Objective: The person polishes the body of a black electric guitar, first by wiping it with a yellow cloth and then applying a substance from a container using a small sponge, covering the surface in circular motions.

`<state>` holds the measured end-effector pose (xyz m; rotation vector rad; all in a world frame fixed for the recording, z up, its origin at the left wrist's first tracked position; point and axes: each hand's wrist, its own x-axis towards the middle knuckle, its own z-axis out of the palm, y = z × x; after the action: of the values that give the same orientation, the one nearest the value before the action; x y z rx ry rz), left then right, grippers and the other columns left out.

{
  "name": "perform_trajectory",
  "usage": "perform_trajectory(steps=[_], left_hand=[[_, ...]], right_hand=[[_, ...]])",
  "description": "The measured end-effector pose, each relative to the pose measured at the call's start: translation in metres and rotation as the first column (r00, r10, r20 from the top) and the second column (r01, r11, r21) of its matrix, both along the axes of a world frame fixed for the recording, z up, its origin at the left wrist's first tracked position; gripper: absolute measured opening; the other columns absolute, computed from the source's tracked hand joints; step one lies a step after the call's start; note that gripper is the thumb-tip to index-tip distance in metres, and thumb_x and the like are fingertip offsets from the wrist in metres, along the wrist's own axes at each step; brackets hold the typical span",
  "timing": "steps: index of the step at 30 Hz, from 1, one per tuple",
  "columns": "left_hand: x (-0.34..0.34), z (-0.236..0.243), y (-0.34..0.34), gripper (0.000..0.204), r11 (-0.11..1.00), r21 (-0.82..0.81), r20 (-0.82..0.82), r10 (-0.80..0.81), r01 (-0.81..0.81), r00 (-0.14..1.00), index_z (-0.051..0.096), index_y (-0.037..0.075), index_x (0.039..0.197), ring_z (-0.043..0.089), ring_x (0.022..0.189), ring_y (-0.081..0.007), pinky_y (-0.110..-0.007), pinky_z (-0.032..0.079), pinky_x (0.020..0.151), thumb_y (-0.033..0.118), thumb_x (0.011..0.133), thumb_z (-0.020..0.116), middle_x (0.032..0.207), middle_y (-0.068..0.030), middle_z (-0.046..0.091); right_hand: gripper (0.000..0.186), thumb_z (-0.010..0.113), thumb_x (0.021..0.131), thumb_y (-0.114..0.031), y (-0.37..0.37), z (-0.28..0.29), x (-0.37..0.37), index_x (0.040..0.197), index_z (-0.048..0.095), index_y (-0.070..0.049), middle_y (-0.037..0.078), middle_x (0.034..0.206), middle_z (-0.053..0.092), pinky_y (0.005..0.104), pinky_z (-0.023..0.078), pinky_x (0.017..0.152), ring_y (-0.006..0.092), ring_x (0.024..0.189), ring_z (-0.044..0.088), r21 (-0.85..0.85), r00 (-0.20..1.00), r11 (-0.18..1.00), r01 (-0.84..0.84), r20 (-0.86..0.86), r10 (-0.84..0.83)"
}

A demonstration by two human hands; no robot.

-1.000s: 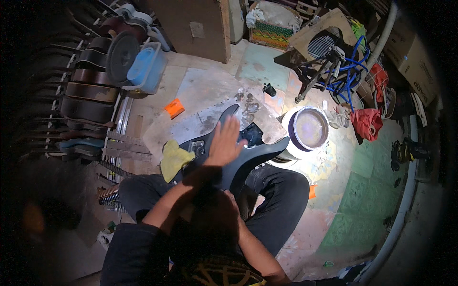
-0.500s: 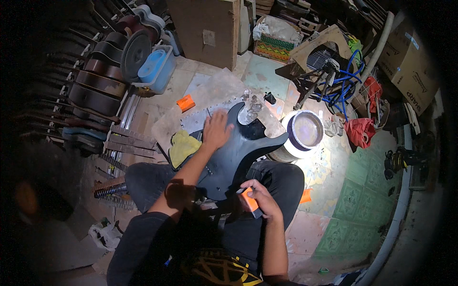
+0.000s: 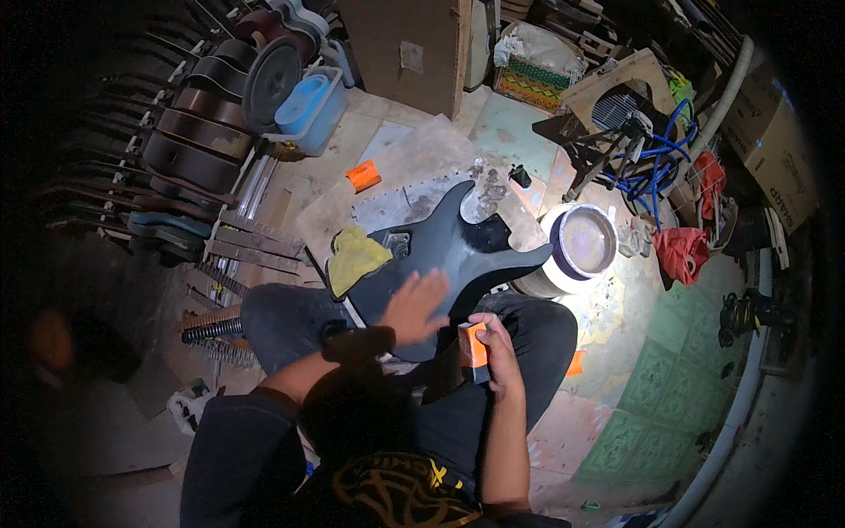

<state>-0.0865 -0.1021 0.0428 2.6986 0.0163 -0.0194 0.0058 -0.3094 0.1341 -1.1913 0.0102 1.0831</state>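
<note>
We spread our left hand (image 3: 415,308), grasping nothing, over the near part of the dark guitar body (image 3: 440,251), left of the round tub (image 3: 585,242); our right hand (image 3: 502,354) grips an orange block (image 3: 474,346); a yellow cloth (image 3: 356,262) lies at the body's left edge.

A bright pool of light centres on the dark guitar body (image 3: 444,242), glaring whitest around the basin (image 3: 574,286) to its right. Below it, hard shadow blackens the lap (image 3: 451,436); left of it, racked guitars (image 3: 194,157) fade into dimness. The left fingers (image 3: 429,286) over it blur; fisheye distortion bends outlying edges.
</note>
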Motion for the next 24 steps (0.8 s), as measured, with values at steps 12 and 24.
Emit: perform_trajectory(steps=[12,24], left_hand=[[-0.024,0.004,-0.011,0.095,0.993,0.096,-0.044,0.075,-0.071,0.996,0.025,-0.005,0.156,0.019,0.154,-0.0374,-0.055,0.016,0.123,0.056,0.092,0.059,0.164,-0.0260,0.022],[0.095,-0.015,0.066,0.091,0.902,0.179,0.185,0.363,-0.394,0.913,0.027,-0.006,0.155,0.023,0.152,-0.0384,-0.055,0.017,0.123,0.054,0.093,0.057,0.163,-0.0246,0.027]], right_hand=[[0.031,0.054,0.090,-0.020,-0.003,-0.003,0.000,0.118,0.057,-0.007,0.007,0.101,0.063,0.0275,0.049,0.079,0.0151,0.089,0.061,0.003,0.999,0.999,0.033,-0.011,-0.033],[0.036,0.055,0.086,-0.021,0.002,-0.003,0.002,0.119,0.056,-0.006,0.008,0.102,0.063,0.0282,0.049,0.081,0.0155,0.091,0.062,-0.019,1.000,1.000,0.013,-0.004,-0.013]])
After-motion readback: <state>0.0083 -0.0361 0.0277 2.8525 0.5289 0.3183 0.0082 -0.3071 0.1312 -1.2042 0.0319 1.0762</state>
